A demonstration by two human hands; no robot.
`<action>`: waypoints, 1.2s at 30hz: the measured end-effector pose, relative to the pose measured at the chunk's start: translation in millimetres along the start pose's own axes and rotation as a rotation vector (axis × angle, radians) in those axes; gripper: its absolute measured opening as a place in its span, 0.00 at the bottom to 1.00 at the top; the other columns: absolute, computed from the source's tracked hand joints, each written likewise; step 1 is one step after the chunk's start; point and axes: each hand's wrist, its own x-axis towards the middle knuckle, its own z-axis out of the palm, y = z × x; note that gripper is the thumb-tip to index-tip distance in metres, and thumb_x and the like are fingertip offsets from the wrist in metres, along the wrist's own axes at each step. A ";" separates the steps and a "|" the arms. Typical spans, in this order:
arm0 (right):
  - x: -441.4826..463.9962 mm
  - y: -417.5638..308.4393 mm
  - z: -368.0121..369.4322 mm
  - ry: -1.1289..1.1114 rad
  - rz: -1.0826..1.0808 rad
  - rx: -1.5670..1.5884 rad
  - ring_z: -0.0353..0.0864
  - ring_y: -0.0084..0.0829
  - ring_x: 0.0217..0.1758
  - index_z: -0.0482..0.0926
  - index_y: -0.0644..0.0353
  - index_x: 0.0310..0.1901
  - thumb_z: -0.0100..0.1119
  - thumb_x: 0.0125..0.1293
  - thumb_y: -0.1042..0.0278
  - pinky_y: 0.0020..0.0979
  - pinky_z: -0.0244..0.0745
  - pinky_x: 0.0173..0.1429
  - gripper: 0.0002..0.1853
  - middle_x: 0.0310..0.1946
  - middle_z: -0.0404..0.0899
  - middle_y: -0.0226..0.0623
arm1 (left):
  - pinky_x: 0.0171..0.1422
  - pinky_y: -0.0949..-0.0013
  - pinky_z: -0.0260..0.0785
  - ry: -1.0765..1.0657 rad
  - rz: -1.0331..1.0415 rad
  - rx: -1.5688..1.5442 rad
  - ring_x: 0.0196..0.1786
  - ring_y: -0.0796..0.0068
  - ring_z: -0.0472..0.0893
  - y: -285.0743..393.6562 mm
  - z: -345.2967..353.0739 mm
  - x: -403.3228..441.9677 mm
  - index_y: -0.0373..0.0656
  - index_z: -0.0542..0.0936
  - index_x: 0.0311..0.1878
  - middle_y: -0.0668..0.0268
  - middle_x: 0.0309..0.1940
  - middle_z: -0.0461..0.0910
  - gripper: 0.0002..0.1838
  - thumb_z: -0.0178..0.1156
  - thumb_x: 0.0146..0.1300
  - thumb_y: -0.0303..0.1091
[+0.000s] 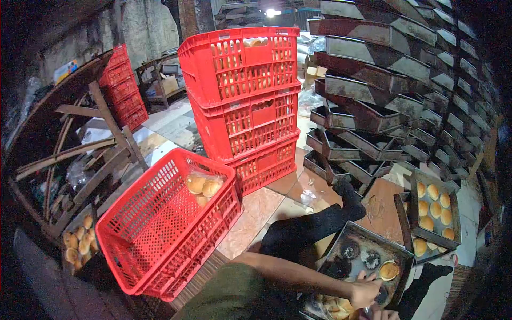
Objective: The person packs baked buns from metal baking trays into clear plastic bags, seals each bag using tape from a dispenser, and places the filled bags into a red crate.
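Observation:
My left hand (365,292) reaches across a dark metal baking tray (349,234), its fingers curled. What they hold is hidden. Close below it, my right hand (382,315) is cut off by the bottom edge of the head view, its fingers bent close to a small shiny thing I cannot make out. One round golden bun (389,270) lies in the tray just beyond the left hand. Beside my wrist, a clear plastic bag of buns (336,306) rests in the tray's near end. Dark round marks show on the tray's bottom.
A red plastic crate (165,266) at the left holds a bag of buns (204,185). Behind it stand stacked red crates (202,117). Another tray of buns (421,234) is at the right. Several baking tins (362,85) are piled high behind. My legs (304,229) flank the tray.

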 end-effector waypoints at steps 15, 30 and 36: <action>6.3 9.8 4.1 -0.144 0.044 0.051 0.71 0.43 0.44 0.77 0.61 0.37 0.53 0.60 0.67 0.42 0.59 0.50 0.08 0.33 0.76 0.43 | 0.57 0.45 0.48 0.244 0.343 0.188 0.52 0.59 0.64 -3.3 -6.5 -16.6 0.40 0.78 0.29 0.58 0.40 0.69 0.13 0.58 0.46 0.40; 6.9 0.0 9.9 -0.217 0.153 0.263 0.69 0.53 0.47 0.78 0.59 0.43 0.53 0.61 0.65 0.46 0.63 0.49 0.12 0.48 0.72 0.54 | 0.59 0.41 0.46 0.268 0.327 0.241 0.55 0.52 0.62 -32.2 38.2 -24.7 0.35 0.80 0.33 0.51 0.46 0.67 0.15 0.56 0.48 0.37; -2.4 0.0 16.8 -0.162 0.186 0.367 0.68 0.48 0.50 0.79 0.57 0.43 0.48 0.65 0.60 0.43 0.63 0.53 0.14 0.41 0.72 0.46 | 0.53 0.51 0.54 0.016 0.158 0.392 0.54 0.61 0.64 7.5 -10.8 -47.6 0.47 0.82 0.27 0.61 0.48 0.69 0.16 0.57 0.40 0.48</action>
